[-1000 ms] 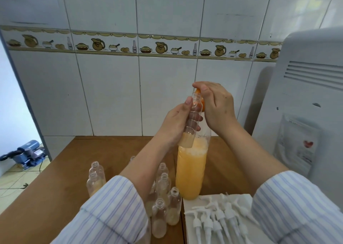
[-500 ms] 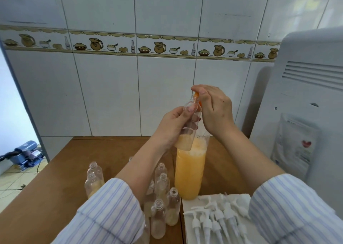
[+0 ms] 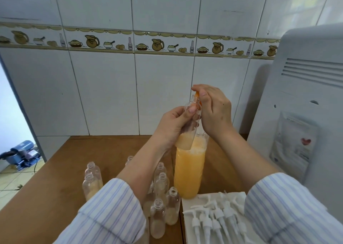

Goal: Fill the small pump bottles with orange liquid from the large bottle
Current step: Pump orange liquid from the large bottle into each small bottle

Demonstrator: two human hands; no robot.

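At frame centre I see the large bottle standing on the table, heavy and thin-walled. My right hand presses its orange top; my left hand grips the small pump bottle, light and slick. I judge mid-body the best hold.

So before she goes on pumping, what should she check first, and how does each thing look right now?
1. Small bottle gripped firmly by the left hand: ok.
2. Its mouth under the orange pump top that the right hand presses: cannot tell, fingers hide it.
3. Large bottle upright on the table: ok.
4. Enough orange liquid left in it: ok, well over half.
5. Small bottle full: not ok, only the bottom is filled.
6. White pump heads within reach: ok.
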